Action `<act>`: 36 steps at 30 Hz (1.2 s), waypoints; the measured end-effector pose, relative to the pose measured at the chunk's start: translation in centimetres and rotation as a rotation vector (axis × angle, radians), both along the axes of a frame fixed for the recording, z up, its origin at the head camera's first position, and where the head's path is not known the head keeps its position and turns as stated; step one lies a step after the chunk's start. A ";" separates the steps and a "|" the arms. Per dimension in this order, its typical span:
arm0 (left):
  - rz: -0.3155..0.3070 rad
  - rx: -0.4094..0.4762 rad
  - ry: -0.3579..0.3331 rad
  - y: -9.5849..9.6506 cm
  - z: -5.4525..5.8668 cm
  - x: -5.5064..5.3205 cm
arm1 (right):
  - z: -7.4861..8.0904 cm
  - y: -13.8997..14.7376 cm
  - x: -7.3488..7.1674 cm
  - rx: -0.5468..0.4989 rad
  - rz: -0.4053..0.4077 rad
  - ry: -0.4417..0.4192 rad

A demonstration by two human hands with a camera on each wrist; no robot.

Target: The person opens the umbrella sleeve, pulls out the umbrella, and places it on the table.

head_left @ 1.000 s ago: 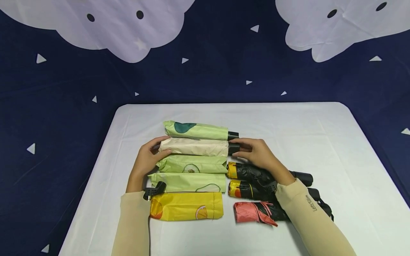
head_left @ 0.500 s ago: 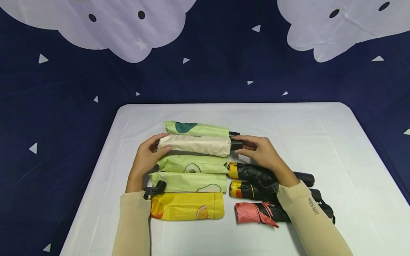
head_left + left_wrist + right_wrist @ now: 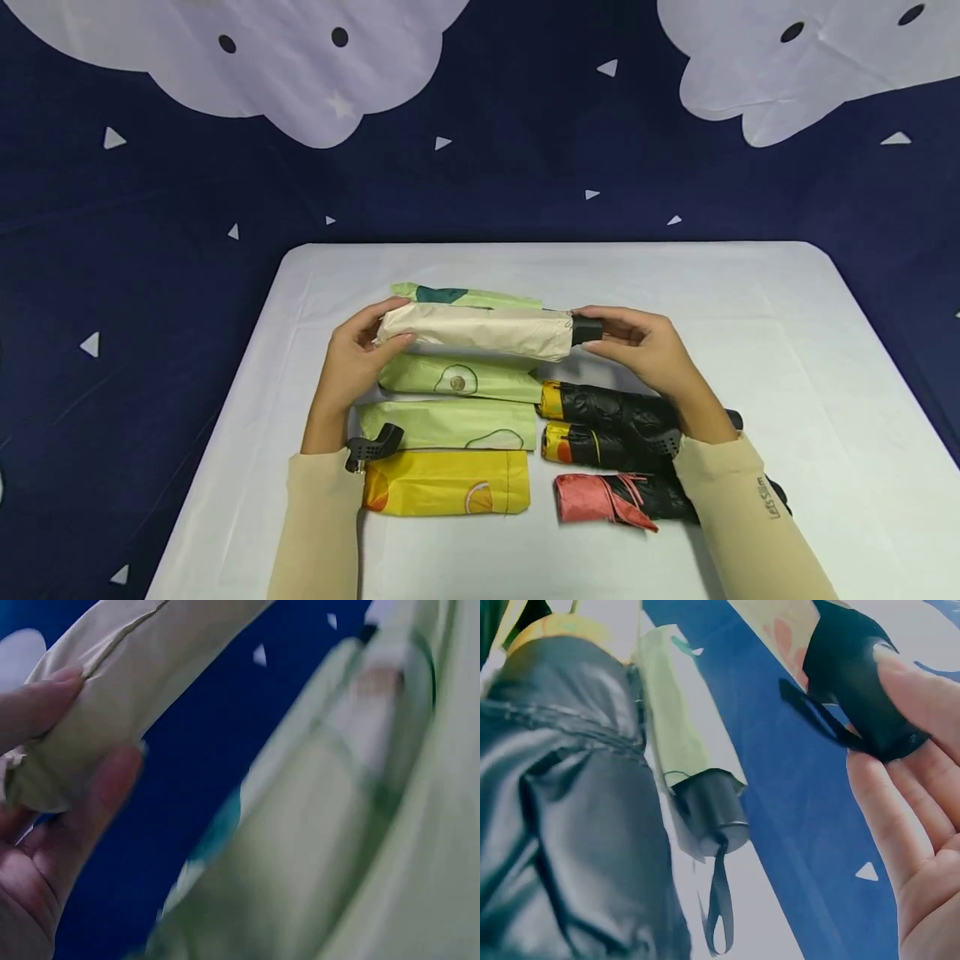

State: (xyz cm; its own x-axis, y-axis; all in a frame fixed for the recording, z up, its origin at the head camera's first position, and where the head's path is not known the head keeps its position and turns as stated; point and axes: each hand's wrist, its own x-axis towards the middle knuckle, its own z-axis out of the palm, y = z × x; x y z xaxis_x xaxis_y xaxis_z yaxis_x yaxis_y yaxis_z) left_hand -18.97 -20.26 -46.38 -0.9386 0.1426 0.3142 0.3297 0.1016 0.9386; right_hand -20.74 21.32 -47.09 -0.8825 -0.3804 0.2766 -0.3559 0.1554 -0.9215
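Observation:
A folded umbrella in a cream sleeve (image 3: 480, 329) is held level above the row, one hand at each end. My left hand (image 3: 358, 357) grips its closed left end, with thumb and fingers also on the cream cloth (image 3: 161, 664) in the left wrist view. My right hand (image 3: 647, 346) pinches the black handle (image 3: 586, 330) that sticks out on the right. A wrist strap (image 3: 817, 712) hangs off that handle in the right wrist view. Behind it, a green-sleeved umbrella with a dark teal patch (image 3: 480, 297) is partly covered.
Nearer lie two green avocado-print umbrellas (image 3: 412, 375) and a yellow orange-print one (image 3: 427, 483). To their right, under my right forearm, are two black-and-yellow folded umbrellas (image 3: 600, 403) and a red-and-black one (image 3: 588, 498). The white table (image 3: 675, 279) ends at a dark blue cloud-print backdrop.
Both hands have lifted the cream-sleeved umbrella off the table from between the green ones. It has shifted right and slightly away, with its right end tilting a little nearer.

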 end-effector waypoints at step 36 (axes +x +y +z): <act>-0.296 0.084 -0.123 5.2 0.0 0.6 | 0.7 2.5 3.1 -0.337 0.006 -0.099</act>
